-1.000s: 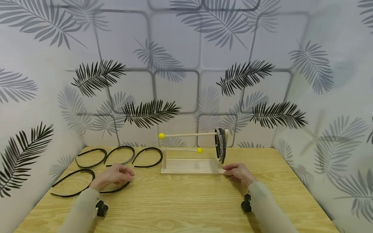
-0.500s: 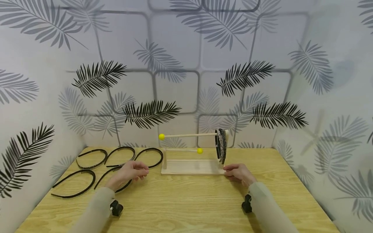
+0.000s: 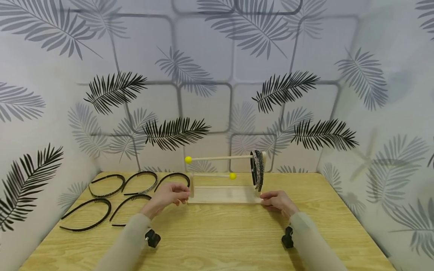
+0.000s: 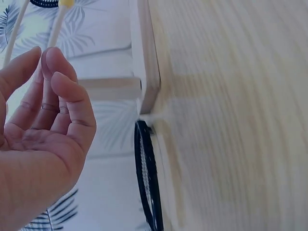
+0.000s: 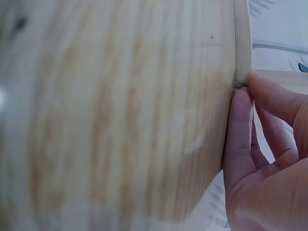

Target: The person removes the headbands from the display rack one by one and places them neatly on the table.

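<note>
A wooden headband stand (image 3: pixel 222 195) has two rods tipped with yellow balls. Several dark headbands (image 3: pixel 259 171), some glittery, hang together at the right end of its upper rod. My right hand (image 3: pixel 279 202) pinches the right front corner of the base; in the right wrist view, its thumb (image 5: pixel 274 96) lies against the base edge with fingers on the other side. My left hand (image 3: pixel 171 195) hovers by the base's left end. The left wrist view shows its fingers (image 4: pixel 72 94) loosely curled around nothing, apart from the base (image 4: pixel 147 57).
On the table's left lie several dark headbands, among them a plain one (image 3: pixel 108 205) at front left and one (image 3: pixel 156 177) in the back row. The left forearm partly covers another headband (image 3: pixel 116 207). A patterned backdrop (image 3: pixel 217 105) encloses the wood-grain table (image 3: pixel 217 241).
My left hand has moved right, from over the headbands to the left end of the stand. The right hand has stayed at the base's right corner.
</note>
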Available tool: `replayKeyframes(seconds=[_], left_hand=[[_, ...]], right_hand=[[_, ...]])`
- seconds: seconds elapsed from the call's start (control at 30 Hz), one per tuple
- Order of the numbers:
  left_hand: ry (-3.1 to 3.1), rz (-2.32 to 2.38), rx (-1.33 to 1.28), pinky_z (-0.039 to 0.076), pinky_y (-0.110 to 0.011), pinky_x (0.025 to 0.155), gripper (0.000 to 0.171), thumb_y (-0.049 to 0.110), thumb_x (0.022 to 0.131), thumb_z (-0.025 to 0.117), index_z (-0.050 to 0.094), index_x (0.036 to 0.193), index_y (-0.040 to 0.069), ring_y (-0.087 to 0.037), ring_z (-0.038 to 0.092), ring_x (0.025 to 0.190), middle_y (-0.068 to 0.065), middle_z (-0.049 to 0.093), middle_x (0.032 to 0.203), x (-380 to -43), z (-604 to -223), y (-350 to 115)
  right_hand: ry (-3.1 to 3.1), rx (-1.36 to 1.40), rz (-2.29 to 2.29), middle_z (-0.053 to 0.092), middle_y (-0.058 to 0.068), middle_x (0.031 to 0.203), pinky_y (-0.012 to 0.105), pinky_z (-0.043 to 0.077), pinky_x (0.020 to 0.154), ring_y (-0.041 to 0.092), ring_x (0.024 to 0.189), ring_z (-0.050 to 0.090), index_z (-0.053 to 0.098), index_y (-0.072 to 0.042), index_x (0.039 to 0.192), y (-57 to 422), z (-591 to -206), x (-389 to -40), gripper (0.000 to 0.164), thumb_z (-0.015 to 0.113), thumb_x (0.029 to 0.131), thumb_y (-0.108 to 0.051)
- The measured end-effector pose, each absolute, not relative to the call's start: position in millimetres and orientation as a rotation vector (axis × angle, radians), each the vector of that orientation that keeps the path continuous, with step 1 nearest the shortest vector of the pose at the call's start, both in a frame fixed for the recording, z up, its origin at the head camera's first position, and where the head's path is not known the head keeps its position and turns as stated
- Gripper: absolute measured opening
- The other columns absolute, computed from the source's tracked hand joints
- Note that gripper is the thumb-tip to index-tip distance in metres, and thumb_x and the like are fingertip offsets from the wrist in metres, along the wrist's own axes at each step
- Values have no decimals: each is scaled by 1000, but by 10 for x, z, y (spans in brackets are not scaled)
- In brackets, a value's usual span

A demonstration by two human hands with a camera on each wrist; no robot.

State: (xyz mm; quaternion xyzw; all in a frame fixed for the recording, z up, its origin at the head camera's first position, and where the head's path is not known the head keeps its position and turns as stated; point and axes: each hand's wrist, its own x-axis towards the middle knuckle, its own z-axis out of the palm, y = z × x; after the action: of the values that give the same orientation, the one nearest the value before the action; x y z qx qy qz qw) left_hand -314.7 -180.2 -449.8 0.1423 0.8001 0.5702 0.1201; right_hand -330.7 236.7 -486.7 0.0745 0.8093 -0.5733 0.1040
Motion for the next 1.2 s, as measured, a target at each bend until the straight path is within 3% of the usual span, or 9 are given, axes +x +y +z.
replayKeyframes(seconds=[0.3, 0.5, 0.77, 0.93, 1.2], left_hand=[[2245, 1719, 486, 55, -42, 77, 30, 25, 94, 68, 66, 113, 3, -15, 66, 80, -3, 68, 89, -3191, -4395, -1487], [2230, 1734, 509, 55, -48, 81, 26, 26, 93, 69, 68, 110, 6, -17, 68, 81, -4, 69, 89, -3233, -4352, -1288], [2198, 1816, 571, 56, -43, 77, 24, 22, 94, 67, 69, 108, 2, -16, 67, 77, -3, 69, 84, -3230, -4404, -1038], [2199, 1834, 553, 55, -49, 80, 24, 24, 94, 67, 69, 109, 5, -15, 67, 78, -1, 69, 85, -3228, -4432, -896], [2163, 1909, 575, 56, -35, 72, 27, 22, 94, 68, 68, 109, -1, -13, 66, 76, 0, 70, 84, -3248, -4465, -676]], right_hand=[[2412, 216, -1678, 69, 17, 115, 29, 58, 74, 9, 82, 67, 67, 3, 120, 2357, -4870, -3302, 31, 68, 89, 0], [2414, 210, -1671, 68, 17, 116, 30, 58, 75, 9, 82, 67, 67, 3, 120, 2361, -4869, -3307, 32, 68, 89, -1], [2400, 224, -1655, 69, 15, 115, 29, 58, 76, 9, 83, 67, 67, 2, 120, 2369, -4853, -3294, 31, 67, 89, 0], [2392, 213, -1662, 68, 15, 116, 29, 58, 75, 9, 82, 67, 67, 2, 120, 2372, -4851, -3296, 31, 67, 89, 0], [2388, 219, -1671, 68, 16, 116, 28, 58, 73, 9, 81, 67, 67, 2, 120, 2375, -4858, -3294, 31, 67, 89, 0]])
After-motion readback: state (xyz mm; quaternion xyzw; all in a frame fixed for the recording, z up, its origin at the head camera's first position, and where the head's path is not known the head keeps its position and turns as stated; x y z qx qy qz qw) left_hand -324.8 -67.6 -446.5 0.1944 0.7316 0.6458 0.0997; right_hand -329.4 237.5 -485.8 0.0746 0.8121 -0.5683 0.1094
